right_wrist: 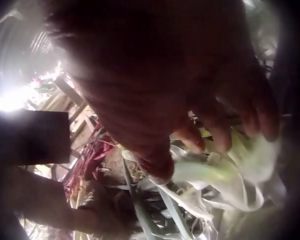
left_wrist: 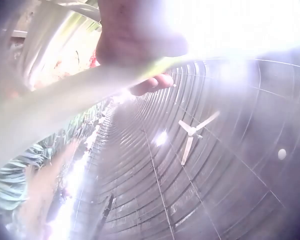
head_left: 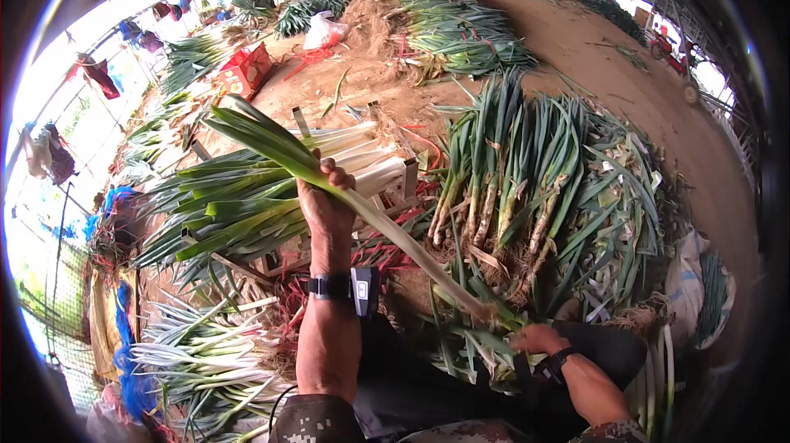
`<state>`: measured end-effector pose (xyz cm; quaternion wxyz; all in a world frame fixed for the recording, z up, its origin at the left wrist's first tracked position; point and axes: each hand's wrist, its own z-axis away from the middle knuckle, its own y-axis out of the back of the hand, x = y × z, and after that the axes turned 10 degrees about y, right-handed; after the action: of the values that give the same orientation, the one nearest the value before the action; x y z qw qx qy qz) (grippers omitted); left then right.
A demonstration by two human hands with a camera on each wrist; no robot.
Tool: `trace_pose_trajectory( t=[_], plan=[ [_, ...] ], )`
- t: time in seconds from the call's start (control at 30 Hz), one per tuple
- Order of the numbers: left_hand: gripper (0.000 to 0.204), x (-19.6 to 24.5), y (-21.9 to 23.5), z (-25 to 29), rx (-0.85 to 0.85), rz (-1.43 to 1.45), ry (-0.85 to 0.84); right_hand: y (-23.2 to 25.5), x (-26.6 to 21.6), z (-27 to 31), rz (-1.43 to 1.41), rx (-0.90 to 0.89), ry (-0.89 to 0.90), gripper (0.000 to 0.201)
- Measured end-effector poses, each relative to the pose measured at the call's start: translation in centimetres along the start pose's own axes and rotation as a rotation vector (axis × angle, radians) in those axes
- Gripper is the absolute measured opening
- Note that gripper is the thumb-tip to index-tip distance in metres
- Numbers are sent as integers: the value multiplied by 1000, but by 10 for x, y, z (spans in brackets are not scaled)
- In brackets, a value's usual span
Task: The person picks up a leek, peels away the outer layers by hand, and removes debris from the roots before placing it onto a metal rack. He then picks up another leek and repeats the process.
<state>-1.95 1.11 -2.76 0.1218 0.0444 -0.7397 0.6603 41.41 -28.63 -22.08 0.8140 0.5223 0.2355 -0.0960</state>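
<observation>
Gripped a long leek in the left hand, tilted down rightward. Held the right hand bent over pale leaves near its lower end; could not tell whether pinching any. Saw other leeks across a frame beyond, then a red box on dirt.

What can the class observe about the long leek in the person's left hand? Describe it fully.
The leek has long green leaves at its upper end, paling to a slender, smooth-looking whitish shank with a brownish lower end. In the head view it slants from upper left to lower right, raised in front of other leeks. The left hand grips it around the green-to-pale stretch. Its lower end is near the right hand; whether they touch is unclear.
</observation>
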Motion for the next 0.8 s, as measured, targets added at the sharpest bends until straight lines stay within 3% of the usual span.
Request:
trace_pose_trajectory(
  t=[0.03, 0.07, 0.1, 0.13, 0.17, 0.23, 0.3, 0.37, 0.5, 0.53, 0.63, 0.8],
  plan=[
    [26, -4, -2, 3, -31, 7, 10, 13, -11, -9, -56, 9, -10, 31],
    [28, -9, -8, 6, -82, 54, 43, 62, -69, -26, -242, 144, -30, 30],
    [30, -15, -11, 5, -97, 82, 73, 92, -114, -38, -388, 394, 136, 22],
    [33, -22, -11, 3, -145, 94, 99, 119, -153, -47, -419, 512, 207, 17],
    [35, -31, -11, 2, -194, 107, 127, 140, -184, -56, -485, 566, 287, 17],
    [37, -47, -16, 1, -117, 90, 140, 168, -231, -67, -429, 592, 450, 25],
    [36, -58, -19, 1, -111, 83, 169, 170, -247, -87, -256, 653, 521, 25],
    [37, -64, -21, 0, -75, 31, 159, 167, -250, -99, -354, 587, 424, 22],
    [42, -71, -33, 5, 52, -65, 109, 159, -240, -107, -439, 648, 424, 16],
    [52, -72, -37, 7, 91, -106, 84, 158, -239, -109, -427, 659, 428, 15],
    [60, -78, -48, 13, 70, -28, 59, 156, -234, -111, -353, 713, 414, 12],
    [68, -79, -44, 9, 66, -156, 60, 148, -228, -115, -390, 746, 332, 12]
  ],
)
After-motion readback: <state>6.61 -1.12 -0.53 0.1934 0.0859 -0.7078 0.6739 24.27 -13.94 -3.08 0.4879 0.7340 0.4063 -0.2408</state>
